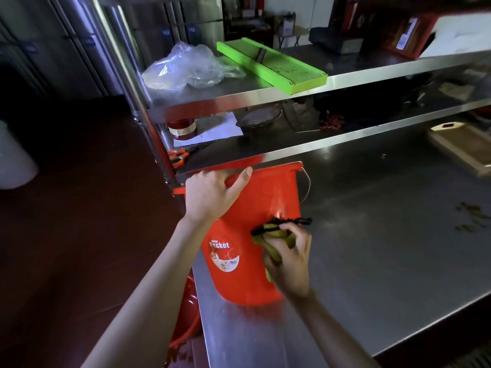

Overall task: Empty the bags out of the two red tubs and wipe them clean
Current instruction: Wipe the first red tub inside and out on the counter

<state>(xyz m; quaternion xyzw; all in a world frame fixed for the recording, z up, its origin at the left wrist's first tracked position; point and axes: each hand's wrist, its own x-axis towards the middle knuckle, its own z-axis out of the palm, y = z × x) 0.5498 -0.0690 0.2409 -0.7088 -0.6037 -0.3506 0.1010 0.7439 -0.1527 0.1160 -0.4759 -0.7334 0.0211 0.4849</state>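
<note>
- At the far left, below and to the left of our left fingers, a second red tub [187, 312] sits low beside the counter [385, 261], only partly in view; we cannot tell what it holds.
- Our left hand [210, 193] grips the rim of the red tub [252, 235], fingers curled over the top edge with the thumb [243, 179] stretched along it. We judge this hold is there to steady the tub against the push of wiping.
- The tub stands on the counter at its left edge, tilted away from us, its rim tucked just under the front lip of the lower shelf [292, 152]. Its inside is hidden from us, so we cannot say whether any bags remain.
- Well above our left fingers, a clear plastic bag [183, 67] lies on the upper shelf [345, 75] beside a green board [271, 65].
- Our right hand [289, 261] pinches a bunched yellow-green cloth [273, 245] with a dark edge, fingers closed round it and pressing it on the tub's outer wall, just right of the label [224, 257].
- To the right of our right fingers the counter runs open, giving room to turn or slide the tub; the shelf lip close above the rim and the counter edge by the tub's left side are the tight spots, we judge.
- Far right, well apart from our fingers, some small scraps [470, 216] lie on the counter.
</note>
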